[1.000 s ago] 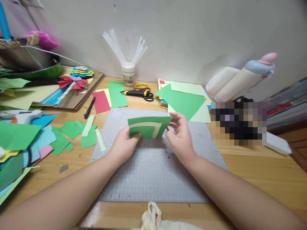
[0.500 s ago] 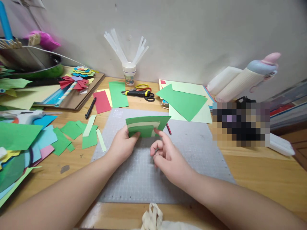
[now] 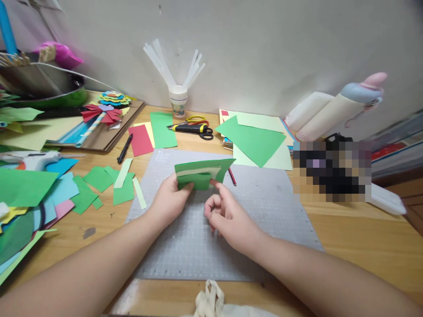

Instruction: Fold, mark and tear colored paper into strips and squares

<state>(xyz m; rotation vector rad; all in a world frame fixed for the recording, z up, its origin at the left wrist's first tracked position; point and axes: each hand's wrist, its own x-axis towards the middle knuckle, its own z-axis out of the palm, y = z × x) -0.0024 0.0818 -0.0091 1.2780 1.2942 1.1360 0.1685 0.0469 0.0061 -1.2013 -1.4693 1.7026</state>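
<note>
1. Head camera, your left hand (image 3: 170, 198): thumb and fingers are closed in a pinch on the lower left corner of the folded green paper (image 3: 202, 173). That grip seems to be what lifts the paper off the grey cutting mat (image 3: 264, 211) and tilts its face toward you, so the pale strip between the green layers shows.
2. Same view, your right hand (image 3: 229, 218): it grips nothing. The index finger is stretched out with its tip on the paper's lower edge, just right of your left thumb. The other fingers curl loosely toward the palm. A single fingertip there reads as a steadying or pressing touch, not a hold.
3. The paper sits above the far middle of the mat, with a red pencil (image 3: 232, 176) lying just beside its right end.
4. Scissors (image 3: 198, 127) and a cup of clear sticks (image 3: 177, 103) lie beyond the mat. A large green sheet (image 3: 254, 141) lies at the far right. Green scraps (image 3: 99, 185) and a glue gun (image 3: 33, 159) lie to the left, probably kept near for easy reach.
</note>
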